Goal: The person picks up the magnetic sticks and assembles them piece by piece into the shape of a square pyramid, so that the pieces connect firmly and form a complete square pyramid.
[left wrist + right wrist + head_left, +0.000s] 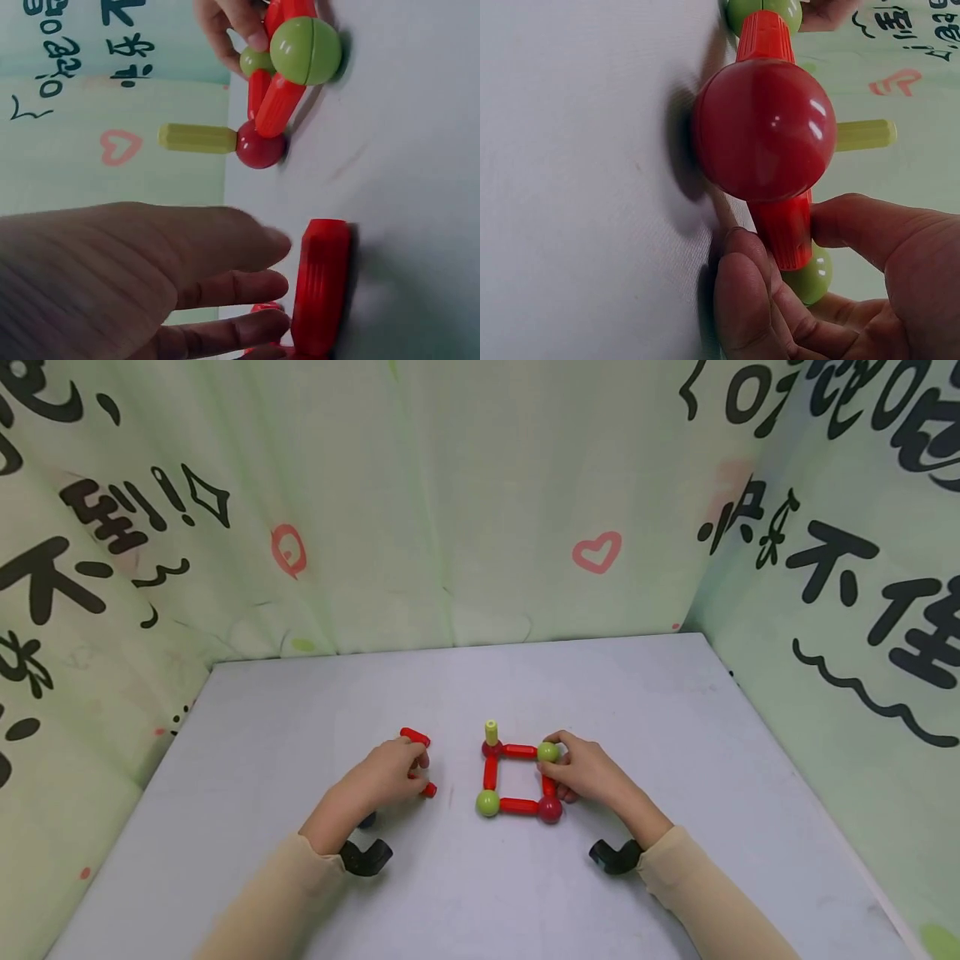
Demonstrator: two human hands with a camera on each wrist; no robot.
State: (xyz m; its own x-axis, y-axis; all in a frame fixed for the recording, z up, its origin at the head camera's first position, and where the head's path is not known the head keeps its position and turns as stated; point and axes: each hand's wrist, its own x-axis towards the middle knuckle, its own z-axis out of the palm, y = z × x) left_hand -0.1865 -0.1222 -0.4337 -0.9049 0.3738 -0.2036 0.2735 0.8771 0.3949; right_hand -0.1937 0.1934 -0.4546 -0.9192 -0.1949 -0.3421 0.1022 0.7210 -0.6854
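Note:
A square of red rods (519,806) with green balls (487,802) and red balls (550,810) at its corners lies on the table. From its back left red ball a yellow-green rod (491,732) stands upright. My right hand (588,770) pinches the square's right side, thumb and fingers on a red rod (784,229) beside the near red ball (765,129). My left hand (390,772) is over loose red rods (415,737) left of the square; in the left wrist view its fingers (236,289) extend beside a red rod (321,285), with a gap at the thumb.
The white table (300,710) is enclosed by pale green curtains (450,510) with black writing and pink hearts. A small dark object (367,820) shows by the left wrist, partly hidden by the arm. Black wrist cameras (366,857) sit under both wrists.

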